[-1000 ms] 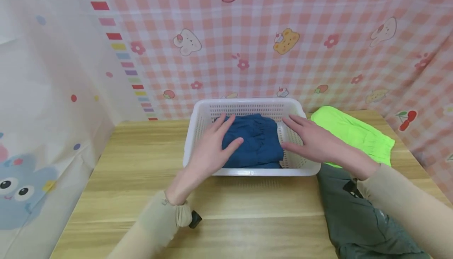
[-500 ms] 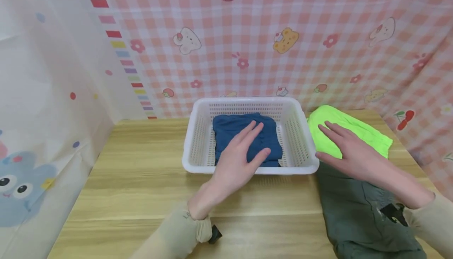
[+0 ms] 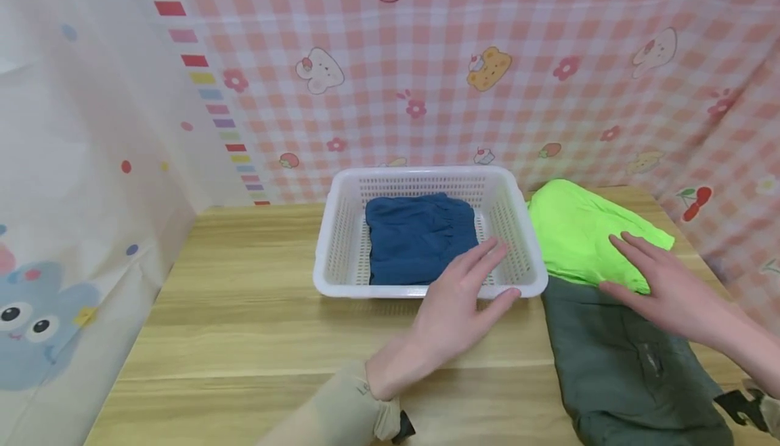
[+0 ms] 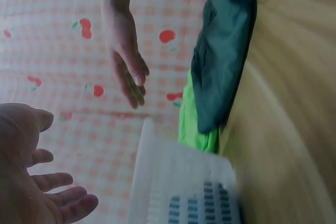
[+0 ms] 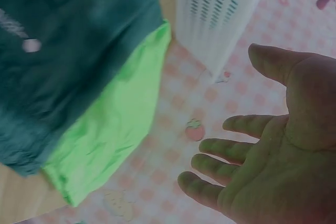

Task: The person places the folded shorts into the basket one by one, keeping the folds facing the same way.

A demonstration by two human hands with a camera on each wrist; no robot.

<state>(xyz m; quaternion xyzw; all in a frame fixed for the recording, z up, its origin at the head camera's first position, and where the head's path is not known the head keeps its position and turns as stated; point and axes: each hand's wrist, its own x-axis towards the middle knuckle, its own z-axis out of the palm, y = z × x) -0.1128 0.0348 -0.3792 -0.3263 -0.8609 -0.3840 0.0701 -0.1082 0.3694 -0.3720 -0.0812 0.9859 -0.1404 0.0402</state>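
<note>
Folded dark blue cloth with a gathered edge (image 3: 414,239) lies inside a white plastic basket (image 3: 429,292) in the head view. My left hand (image 3: 453,310) hovers over the basket's front right rim, fingers extended and holding nothing. Over to the right, my right hand (image 3: 670,290) is spread above a neon green garment (image 3: 591,229) and a dark green garment (image 3: 621,365). The neon one lies at the back, partly under the dark one. In the right wrist view the right hand's palm (image 5: 283,166) shows with nothing in it.
The basket stands on a wooden table (image 3: 244,310), near its back edge. Behind it hangs a pink checked curtain (image 3: 378,107); a white printed curtain (image 3: 79,162) hangs at the left. Both garments lie right of the basket.
Both hands have moved right and toward the front, away from the blue cloth. The right hand has left the basket and is now over the two garments.
</note>
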